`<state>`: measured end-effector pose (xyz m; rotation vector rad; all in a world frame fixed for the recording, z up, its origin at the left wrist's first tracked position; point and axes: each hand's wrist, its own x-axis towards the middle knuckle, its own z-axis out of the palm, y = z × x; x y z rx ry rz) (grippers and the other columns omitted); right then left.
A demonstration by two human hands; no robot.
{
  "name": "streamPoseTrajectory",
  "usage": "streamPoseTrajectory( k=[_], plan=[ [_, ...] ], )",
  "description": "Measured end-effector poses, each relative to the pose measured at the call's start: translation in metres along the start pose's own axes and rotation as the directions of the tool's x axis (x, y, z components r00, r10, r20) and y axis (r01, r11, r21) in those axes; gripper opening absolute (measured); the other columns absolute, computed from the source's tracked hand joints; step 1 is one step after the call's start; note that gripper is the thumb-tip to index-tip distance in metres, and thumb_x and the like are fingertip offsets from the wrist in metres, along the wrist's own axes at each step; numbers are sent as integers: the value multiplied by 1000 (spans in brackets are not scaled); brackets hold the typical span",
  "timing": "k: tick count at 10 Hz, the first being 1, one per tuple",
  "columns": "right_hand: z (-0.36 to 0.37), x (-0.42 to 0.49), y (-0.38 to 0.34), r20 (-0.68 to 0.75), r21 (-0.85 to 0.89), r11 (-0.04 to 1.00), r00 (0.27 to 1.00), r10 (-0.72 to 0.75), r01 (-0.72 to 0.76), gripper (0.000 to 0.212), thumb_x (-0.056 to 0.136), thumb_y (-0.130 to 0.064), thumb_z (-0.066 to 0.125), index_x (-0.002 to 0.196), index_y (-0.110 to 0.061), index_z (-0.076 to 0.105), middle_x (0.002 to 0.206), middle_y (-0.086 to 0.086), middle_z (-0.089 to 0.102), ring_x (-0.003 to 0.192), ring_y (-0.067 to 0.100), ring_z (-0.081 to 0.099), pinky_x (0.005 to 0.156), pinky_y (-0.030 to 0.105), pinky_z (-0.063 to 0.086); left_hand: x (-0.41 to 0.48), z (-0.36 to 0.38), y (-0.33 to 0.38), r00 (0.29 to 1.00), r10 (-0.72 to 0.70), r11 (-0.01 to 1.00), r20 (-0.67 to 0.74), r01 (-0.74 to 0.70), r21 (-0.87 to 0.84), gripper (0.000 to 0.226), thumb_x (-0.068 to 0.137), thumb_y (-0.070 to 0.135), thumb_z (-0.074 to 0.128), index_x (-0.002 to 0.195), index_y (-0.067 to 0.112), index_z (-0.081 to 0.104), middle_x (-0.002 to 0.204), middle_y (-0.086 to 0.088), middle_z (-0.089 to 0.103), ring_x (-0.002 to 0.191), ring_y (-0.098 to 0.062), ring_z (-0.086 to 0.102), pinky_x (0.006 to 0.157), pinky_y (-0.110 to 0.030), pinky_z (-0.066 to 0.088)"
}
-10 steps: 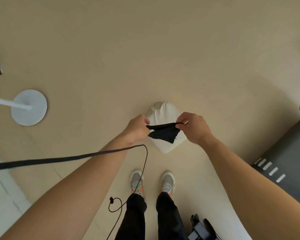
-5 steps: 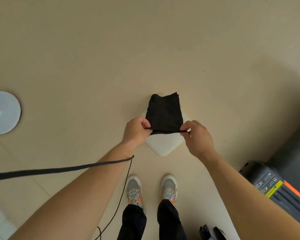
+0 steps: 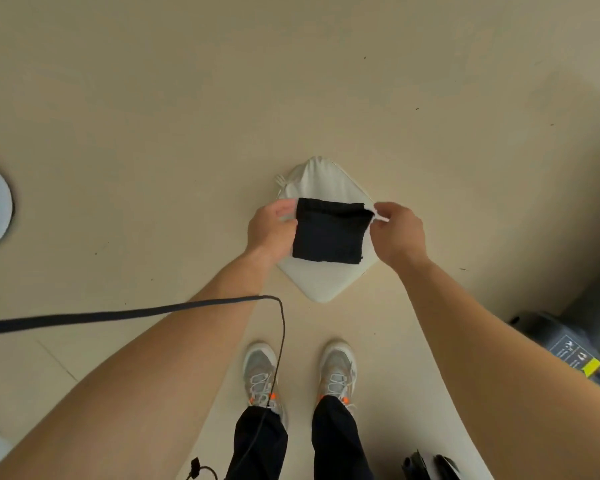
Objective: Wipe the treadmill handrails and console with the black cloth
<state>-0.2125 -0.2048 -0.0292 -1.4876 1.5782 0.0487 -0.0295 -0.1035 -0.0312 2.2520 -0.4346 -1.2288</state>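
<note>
cloth (image 3: 329, 233), black and squared off, was stretched flat between the two hands, over a white pouch (image 3: 326, 282) that lay on the beige floor (image 3: 291, 81). the left hand (image 3: 269, 230) held its left edge with curled fingers; the right hand (image 3: 397, 233) pinched its upper right corner. a dark treadmill (image 3: 568, 348) corner showed at the right edge, well apart from the cloth. a black cord (image 3: 118, 315) crossed the left forearm.

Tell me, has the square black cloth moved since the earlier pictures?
Yes. The black cloth swung nearer, uncovering the far corner of the white fabric pouch.
</note>
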Motion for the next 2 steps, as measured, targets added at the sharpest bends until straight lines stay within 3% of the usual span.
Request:
streamPoseTrajectory(
  k=[1, 2],
  plan=[
    [-12, -10, -22, 60, -35, 999, 998, 21, -19, 51, 95, -10, 48, 146, -17, 48, 133, 5, 62, 105, 19, 60, 84, 21, 39, -15, -16, 18, 999, -35, 989, 8, 33, 143, 53, 93, 5, 48, 142, 23, 52, 147, 1, 51, 135, -17, 47, 107, -24, 33],
    [-21, -36, -34, 170, -151, 988, 985, -5, 32, 49, 97, -16, 51, 146, -15, 48, 144, 4, 54, 124, 24, 55, 95, 27, 41, -36, -40, 24, 996, -72, 974, 42, 62, 217, 45, 93, 14, 53, 138, 21, 57, 143, 1, 55, 131, -20, 51, 104, -25, 36]
  ],
)
